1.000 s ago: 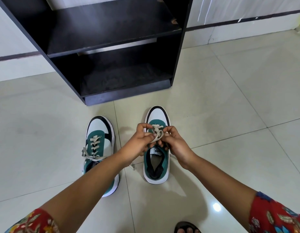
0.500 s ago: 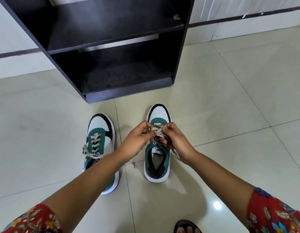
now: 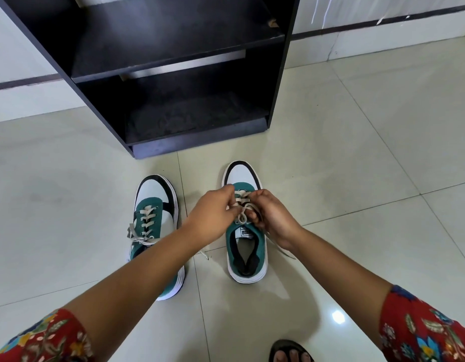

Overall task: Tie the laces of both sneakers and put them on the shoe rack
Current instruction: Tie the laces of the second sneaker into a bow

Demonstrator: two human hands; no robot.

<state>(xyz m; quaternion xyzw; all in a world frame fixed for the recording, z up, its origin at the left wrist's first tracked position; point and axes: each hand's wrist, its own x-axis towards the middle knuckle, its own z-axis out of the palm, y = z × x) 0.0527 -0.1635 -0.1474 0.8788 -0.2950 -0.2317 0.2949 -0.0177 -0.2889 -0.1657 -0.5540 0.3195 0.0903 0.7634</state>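
Note:
Two green, white and black sneakers stand on the tiled floor, toes pointing at the black shoe rack [image 3: 200,142]. The left sneaker [image 3: 153,205] has a tied bow at the top of its lacing; my left forearm hides its heel. Over the right sneaker [image 3: 245,257], my left hand [image 3: 213,215] and my right hand [image 3: 273,220] both pinch its cream laces [image 3: 243,212], which form small loops between my fingertips. One loose lace end trails on the floor left of that shoe, and another trails on its right.
The rack has two bare dark shelves and stands against a white wall with a dark skirting stripe. My sandalled foot [image 3: 291,354] shows at the bottom edge. Glossy pale tiles spread all around the shoes.
My fingers have worked the laces of the right sneaker, drawing the loops lower and tighter toward the tongue. Both sneakers stay in place.

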